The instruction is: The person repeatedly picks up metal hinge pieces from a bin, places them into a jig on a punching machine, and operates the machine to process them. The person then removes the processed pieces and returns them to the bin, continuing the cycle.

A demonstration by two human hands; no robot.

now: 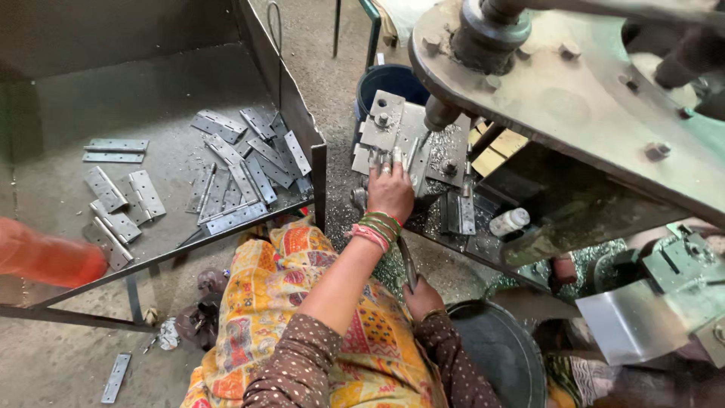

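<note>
While the big press frame point(574, 98) fills the upper right of the view, its round ram point(440, 113) hangs just above the die block point(400, 136), and that is where the work in hand sits. Left of the machine, a large sheet-metal tray point(91, 83) carries the output so far: a loose heap of flat grey hinges point(249, 162) lies toward its right edge, against the upright wall, and a thinner scatter, some folded open, lies nearer its front left corner. Judging by that pile, a fair number of pieces are already through the press, though nothing shows how many are left. A dark round tub point(502, 351) stands at the person's right knee and a blue bucket point(393, 79) beyond the die; what either one contains cannot be made out. One stray hinge point(115, 378) lies on the floor below the tray's front edge.

On the die, the left hand point(390, 193) reaches forward with its fingers pressed close together and laid flat on a hinge leaf point(417, 162) seated against the block, right under the ram; it looks set in place rather than struck, but the view is too cluttered with swarf to be sure. The right hand point(423, 298) rests low by the lap, fingers curled around a slim metal rod point(408, 263) that points up toward the bench edge. A small white bottle point(510, 221) lies on the bench's near edge, apart from both hands.
</note>
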